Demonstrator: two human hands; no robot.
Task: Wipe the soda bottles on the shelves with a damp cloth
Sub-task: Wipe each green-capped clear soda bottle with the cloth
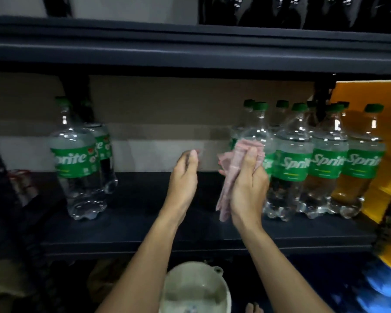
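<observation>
A person's right hand (248,186) clutches a bunched pink cloth (229,177) in front of the middle shelf (145,222), by the leftmost front bottle of the right-hand group. The left hand (185,175) is raised just beside it, fingers loosely bent and blurred; whether it pinches anything cannot be told.

Ten clear, green-capped soda bottles can be counted on the shelf. Two (77,159) stand near its left end, one behind the other. Eight (298,154) crowd toward its right end, seemingly four along the front and four behind, though blur makes the back row uncertain. White "Sprite" lettering on green labels reads clearly on three of the right-hand front bottles; the nearer left bottle shows "prite".

Dark bottles (303,10), too cropped to count, line the upper shelf (190,48). One pale basin (221,288) sits below the middle shelf's front edge, and yellow packaging (359,91) stands past its right end.
</observation>
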